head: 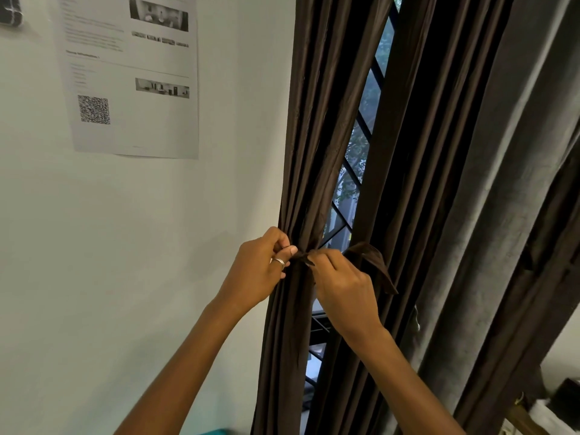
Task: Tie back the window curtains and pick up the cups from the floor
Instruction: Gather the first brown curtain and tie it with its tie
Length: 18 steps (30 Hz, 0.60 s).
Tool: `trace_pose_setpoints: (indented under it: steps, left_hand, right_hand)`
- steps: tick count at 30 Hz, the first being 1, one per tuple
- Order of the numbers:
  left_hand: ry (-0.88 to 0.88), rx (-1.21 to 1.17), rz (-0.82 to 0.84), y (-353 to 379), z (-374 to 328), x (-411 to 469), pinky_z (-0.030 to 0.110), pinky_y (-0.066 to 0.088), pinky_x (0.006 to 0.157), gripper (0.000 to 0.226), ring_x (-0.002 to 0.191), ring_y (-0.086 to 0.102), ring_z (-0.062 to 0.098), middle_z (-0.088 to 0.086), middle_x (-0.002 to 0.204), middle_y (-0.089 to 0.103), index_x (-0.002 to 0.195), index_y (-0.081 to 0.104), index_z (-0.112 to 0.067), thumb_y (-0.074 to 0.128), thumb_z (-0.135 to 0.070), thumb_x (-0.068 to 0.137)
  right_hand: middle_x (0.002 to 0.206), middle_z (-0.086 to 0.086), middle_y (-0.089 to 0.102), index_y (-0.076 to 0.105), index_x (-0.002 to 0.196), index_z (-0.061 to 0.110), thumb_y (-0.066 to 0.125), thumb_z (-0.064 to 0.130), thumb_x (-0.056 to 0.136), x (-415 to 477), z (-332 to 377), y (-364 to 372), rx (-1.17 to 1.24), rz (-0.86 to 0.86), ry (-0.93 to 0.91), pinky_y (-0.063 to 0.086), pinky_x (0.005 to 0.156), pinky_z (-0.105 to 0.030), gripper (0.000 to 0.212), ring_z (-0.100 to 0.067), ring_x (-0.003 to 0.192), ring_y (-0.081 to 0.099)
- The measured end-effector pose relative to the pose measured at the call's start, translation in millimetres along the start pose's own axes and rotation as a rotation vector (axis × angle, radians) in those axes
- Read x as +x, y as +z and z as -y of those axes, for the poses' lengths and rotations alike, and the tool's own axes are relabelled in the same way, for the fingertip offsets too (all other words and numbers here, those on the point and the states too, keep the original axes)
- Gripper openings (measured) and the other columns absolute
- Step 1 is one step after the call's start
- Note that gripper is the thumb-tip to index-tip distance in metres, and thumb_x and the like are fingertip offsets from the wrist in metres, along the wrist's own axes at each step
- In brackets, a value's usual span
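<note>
Both hands, left hand (260,265) and right hand (342,284), are pinching the soft, floppy tie-back (373,259) around the bunched brown curtain (314,152), so I'd grip right by the knot.

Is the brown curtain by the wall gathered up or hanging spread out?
Gathered. The brown curtain narrows to a tight bunch where the left hand and right hand pull the tie strip around it.

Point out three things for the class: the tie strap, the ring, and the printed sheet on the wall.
tie strap (375,262): head view, on the loose end hanging right of the right hand.
ring (278,262): head view, on the silver band on a left-hand finger.
printed sheet (150,127): head view, on its blank lower area.
</note>
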State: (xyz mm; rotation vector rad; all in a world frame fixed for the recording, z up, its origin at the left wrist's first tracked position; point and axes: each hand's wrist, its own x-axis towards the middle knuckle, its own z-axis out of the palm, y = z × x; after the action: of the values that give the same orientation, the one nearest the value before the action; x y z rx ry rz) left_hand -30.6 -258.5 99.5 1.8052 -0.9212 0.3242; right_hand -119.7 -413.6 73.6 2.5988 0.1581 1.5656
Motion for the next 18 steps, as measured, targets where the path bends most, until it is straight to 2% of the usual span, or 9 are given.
trace_pose_setpoints:
  steps: [3,7,11,18]
  left_hand:
    - [0.068,0.046,-0.074,2,5,-3,0.020,0.059,0.060,0.011,0.085,0.064,0.012,-0.007,0.098,0.058,0.092,0.057,-0.021,0.060,-0.029,0.098]
    - [0.107,0.103,-0.083,-2,9,-4,0.034,0.062,0.069,0.013,0.087,0.063,0.010,-0.013,0.091,0.058,0.087,0.055,-0.027,0.059,-0.032,0.097]
    - [0.064,0.137,-0.097,-11,15,-6,0.035,0.061,0.071,0.014,0.083,0.064,0.012,-0.013,0.088,0.060,0.086,0.054,-0.030,0.057,-0.037,0.097]
    - [-0.043,0.168,-0.081,-14,18,-8,0.038,0.061,0.076,0.023,0.078,0.066,0.019,-0.002,0.092,0.064,0.091,0.058,-0.018,0.053,-0.040,0.097]
  right_hand:
    - [0.096,-0.005,0.069,0.068,0.098,0.007,0.055,0.013,0.099,0,1,-2,-0.008,0.009,0.001,0.052,0.052,-0.021,0.014,-0.013,0.065,0.062]
    - [0.098,-0.005,0.066,0.065,0.095,0.007,0.058,0.007,0.096,2,0,-6,0.001,0.037,0.025,0.049,0.046,-0.025,0.007,-0.015,0.058,0.056]
    - [0.092,-0.001,0.061,0.063,0.088,0.009,0.065,-0.005,0.088,-2,-19,-11,-0.020,0.054,0.106,0.049,0.048,-0.031,0.014,-0.016,0.062,0.054]
    - [0.088,0.002,0.059,0.060,0.086,0.012,0.067,0.003,0.091,-11,-30,-7,-0.034,0.069,0.212,0.048,0.046,-0.031,0.012,-0.015,0.062,0.053]
